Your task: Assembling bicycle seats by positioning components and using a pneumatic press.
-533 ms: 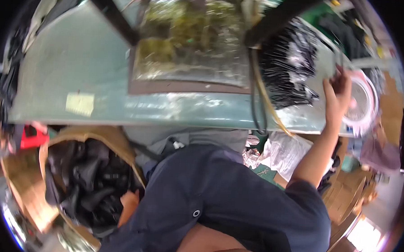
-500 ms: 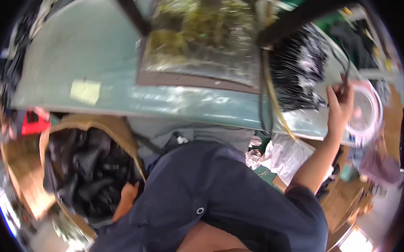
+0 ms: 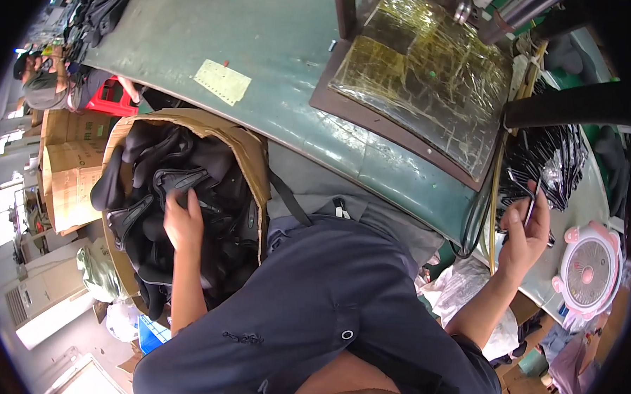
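At the left, an open cardboard carton is heaped with black bicycle-saddle-shaped pieces. My left hand reaches over the heap, its fingers closed on the edge of one black piece. At the table's right end, my right hand is raised with its fingers curled round a slim, dark, shiny tool; its exact kind cannot be made out. Just beyond that hand lies a stack of shiny black plastic-wrapped pieces.
The green table runs across the top. On it stand a press-like machine with a film-covered plate and a dark arm. A perforated yellow card lies to the left. A pink fan is at right; a person sits far left.
The view has turned, with the table now slanting. My left hand has moved from the carton's near right side to the middle of the heap. My right hand has come back from farther over the table.
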{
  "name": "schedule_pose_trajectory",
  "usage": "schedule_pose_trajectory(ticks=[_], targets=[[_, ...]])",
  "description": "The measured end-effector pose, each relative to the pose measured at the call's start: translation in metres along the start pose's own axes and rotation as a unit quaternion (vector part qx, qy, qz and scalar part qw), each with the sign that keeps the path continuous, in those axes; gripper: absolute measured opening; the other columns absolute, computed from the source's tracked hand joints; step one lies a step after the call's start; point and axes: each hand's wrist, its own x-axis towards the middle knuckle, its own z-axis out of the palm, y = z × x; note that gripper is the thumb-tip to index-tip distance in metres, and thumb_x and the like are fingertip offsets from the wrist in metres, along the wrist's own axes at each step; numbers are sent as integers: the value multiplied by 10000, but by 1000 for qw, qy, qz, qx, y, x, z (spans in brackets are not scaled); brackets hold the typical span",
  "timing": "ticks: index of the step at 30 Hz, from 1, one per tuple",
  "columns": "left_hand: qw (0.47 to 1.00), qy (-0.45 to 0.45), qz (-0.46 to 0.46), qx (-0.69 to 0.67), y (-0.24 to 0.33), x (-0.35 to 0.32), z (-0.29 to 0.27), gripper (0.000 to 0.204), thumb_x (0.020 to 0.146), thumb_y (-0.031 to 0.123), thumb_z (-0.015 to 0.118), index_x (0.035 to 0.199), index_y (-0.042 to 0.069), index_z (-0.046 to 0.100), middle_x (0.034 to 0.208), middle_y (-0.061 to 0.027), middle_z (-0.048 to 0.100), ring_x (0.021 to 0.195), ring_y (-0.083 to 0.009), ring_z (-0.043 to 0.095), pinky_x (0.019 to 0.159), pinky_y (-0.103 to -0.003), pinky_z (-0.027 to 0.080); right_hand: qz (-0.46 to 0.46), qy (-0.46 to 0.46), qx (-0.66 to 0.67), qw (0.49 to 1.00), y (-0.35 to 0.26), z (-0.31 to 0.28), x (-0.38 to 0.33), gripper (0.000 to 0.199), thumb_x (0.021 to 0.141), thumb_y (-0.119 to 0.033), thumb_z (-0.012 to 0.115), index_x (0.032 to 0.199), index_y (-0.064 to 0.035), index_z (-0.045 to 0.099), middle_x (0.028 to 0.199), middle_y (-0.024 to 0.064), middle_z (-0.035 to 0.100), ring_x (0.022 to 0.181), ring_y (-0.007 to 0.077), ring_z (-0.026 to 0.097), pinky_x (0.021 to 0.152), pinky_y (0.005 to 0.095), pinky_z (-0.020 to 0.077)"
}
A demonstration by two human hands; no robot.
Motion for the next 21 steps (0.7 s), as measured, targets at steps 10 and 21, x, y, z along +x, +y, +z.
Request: schedule_pose_trajectory(ticks=[10, 21], targets=[[718, 116, 638, -251, 317, 5, 8, 290, 875, 259, 633, 1120, 113, 685, 1103, -78, 651, 1110, -275, 633, 972, -491, 429, 4, -10, 11, 1000, -3, 60, -1, 629, 883, 134, 741, 1473, 59, 536, 1225, 45, 618, 1019, 92, 568, 927, 221, 481], [683, -1, 716, -148, 350, 110, 4, 589, 802, 502, 849, 1234, 127, 713, 1369, -104, 667, 1456, -349, 521, 1226, -584, 376, -72, 75, -245, 964, 13, 21, -49, 368, 1110, -107, 588, 1437, 44, 661, 806, -73, 499, 638, 1, 378, 570, 187, 256]])
